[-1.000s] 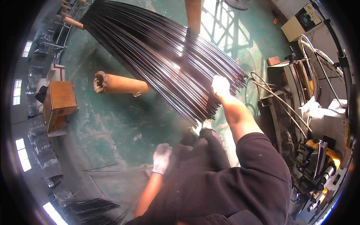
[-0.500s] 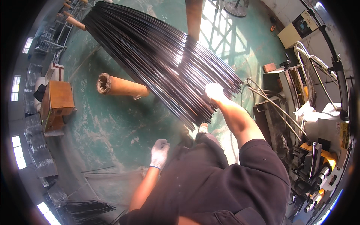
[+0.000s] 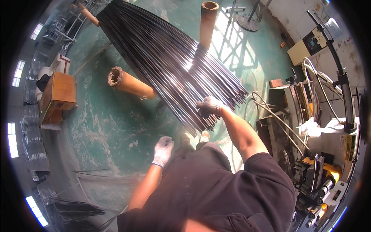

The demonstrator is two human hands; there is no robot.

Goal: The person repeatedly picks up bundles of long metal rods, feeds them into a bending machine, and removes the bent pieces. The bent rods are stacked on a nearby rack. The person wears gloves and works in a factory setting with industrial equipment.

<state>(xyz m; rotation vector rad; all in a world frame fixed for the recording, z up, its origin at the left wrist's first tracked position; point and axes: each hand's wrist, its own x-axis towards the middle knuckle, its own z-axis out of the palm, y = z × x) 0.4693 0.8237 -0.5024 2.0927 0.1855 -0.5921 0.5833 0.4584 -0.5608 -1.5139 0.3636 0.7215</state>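
The right hand (image 3: 208,106), in a white knit work glove, is laid on the near end of a long fanned bundle of thin dark steel rods (image 3: 166,58), and its fingers are curled down and closed around a few rod ends there, though exactly how many are gripped cannot be told. The bundle is stretched across the green painted workshop floor (image 3: 104,127), running away toward the top left, and it is propped off the floor on two rusty brown cylindrical tubes, one (image 3: 129,83) seen jutting out at its left side and one (image 3: 208,21) at the top. The left hand (image 3: 163,150), also gloved in white, is hung low over the floor, nothing held, its fingers loosely bent and kept together. A grey and yellow machine (image 3: 328,154) is seen at the right, well apart from the rods.
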